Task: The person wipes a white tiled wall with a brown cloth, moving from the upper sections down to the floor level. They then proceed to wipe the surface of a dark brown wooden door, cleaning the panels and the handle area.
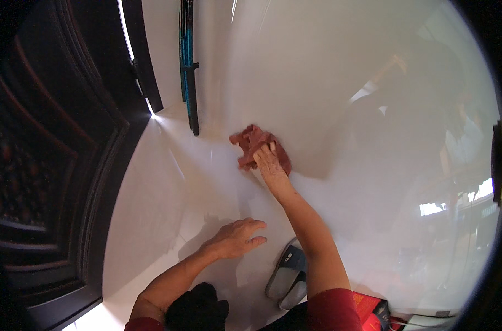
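My right hand [269,161] presses a crumpled reddish-brown cloth [252,144] against a glossy white surface [317,99], its fingers partly buried in the folds. The arm reaches forward from the lower right. Nearer to me and to the left, my left hand [237,237] hangs with nothing in it, thumb and fingers apart. It is nearest to a pair of grey slippers [287,270], which lie below and to its right.
A dark carved door [69,138] fills the left side. Slim blue-and-black poles [189,71] stand beyond the cloth. Red boxes or packages [368,306] sit at the lower right, beside my sleeve. A black rounded thing [198,309] is below my left forearm.
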### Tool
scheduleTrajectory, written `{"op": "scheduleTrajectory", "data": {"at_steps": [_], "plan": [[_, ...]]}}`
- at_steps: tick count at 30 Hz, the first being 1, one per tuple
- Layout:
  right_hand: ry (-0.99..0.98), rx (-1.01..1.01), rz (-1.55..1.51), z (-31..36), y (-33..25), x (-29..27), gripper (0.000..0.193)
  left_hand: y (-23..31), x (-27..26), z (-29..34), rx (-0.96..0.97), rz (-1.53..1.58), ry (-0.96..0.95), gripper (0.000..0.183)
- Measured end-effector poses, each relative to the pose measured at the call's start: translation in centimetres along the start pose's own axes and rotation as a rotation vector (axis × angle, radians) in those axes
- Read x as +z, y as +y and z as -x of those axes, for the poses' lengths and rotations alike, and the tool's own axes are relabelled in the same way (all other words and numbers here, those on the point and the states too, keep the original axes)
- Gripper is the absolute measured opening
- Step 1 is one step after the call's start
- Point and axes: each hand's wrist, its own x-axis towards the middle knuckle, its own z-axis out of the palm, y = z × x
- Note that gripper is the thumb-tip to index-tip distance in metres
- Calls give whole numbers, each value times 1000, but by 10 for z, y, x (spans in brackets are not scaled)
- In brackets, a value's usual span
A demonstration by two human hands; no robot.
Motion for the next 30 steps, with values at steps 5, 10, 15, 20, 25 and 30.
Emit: {"op": "scheduleTrajectory", "data": {"at_steps": [5, 10, 15, 20, 25, 30], "plan": [[76, -138, 185, 56, -15, 25, 53, 3, 5, 1, -12, 16, 17, 46], [-132, -382, 364, 154, -7, 40, 50, 16, 12, 0, 54, 6, 19, 45], [-207, -308, 204, 264, -7, 57, 53, 40, 34, -6, 86, -80, -43, 44], [-334, -228, -1, 386, -7, 68, 57, 64, 58, -6, 79, -154, -108, 45], [-493, -83, -210, 507, -2, 72, 61, 63, 80, -13, 131, -211, -146, 45], [-556, 108, -356, 575, 19, 48, 65, 72, 94, -20, 130, -225, -194, 48]]}}
